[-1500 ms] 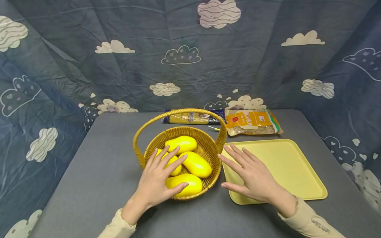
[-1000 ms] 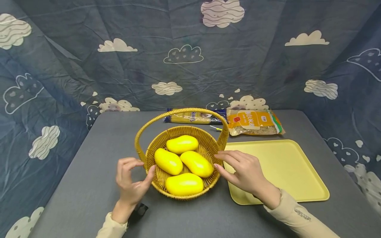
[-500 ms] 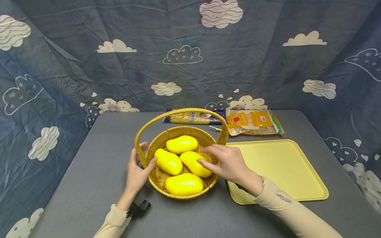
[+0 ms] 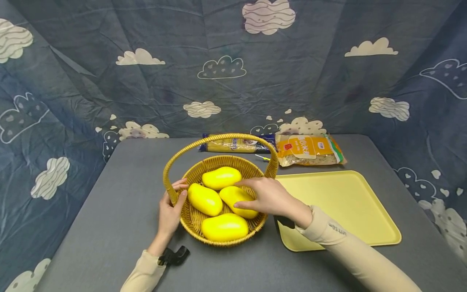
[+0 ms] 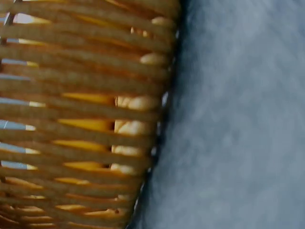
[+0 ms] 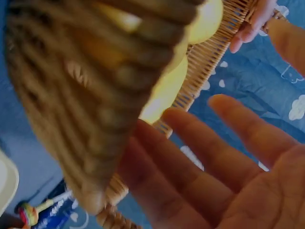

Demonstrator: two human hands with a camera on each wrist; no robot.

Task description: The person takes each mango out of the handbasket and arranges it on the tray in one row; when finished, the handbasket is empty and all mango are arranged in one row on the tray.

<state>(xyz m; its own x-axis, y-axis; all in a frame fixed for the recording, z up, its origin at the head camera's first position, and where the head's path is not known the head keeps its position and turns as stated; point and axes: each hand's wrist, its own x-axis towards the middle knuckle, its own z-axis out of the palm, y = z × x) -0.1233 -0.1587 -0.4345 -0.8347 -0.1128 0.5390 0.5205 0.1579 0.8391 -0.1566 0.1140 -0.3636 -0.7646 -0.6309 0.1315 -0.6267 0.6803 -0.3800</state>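
A woven wicker basket (image 4: 225,244) with a tall arched handle stands mid-table in the head view, holding several yellow mangoes (image 4: 204,199). My left hand (image 4: 169,215) grips its left rim at the foot of the handle, thumb on the near side. Over the right part of the basket, my right hand (image 4: 271,197) reaches in with thumb and fingers spread apart about the rightmost mango (image 4: 233,196), partly covering it. In the right wrist view the fingers (image 6: 200,143) are extended beside the mangoes. Basket weave (image 5: 81,86) fills the left of the left wrist view.
A pale yellow tray (image 4: 339,202) lies right of the basket, under the right forearm. Behind are a blue-ended pasta packet (image 4: 233,144), an orange bag of grain (image 4: 308,150) and a small thin stick (image 4: 263,157). A dark cloud-patterned curtain (image 4: 175,93) encloses the table.
My left hand has moved off from above the mangoes to the basket's left rim and taken hold there. My right hand has come left from the tray to over the rightmost mango.
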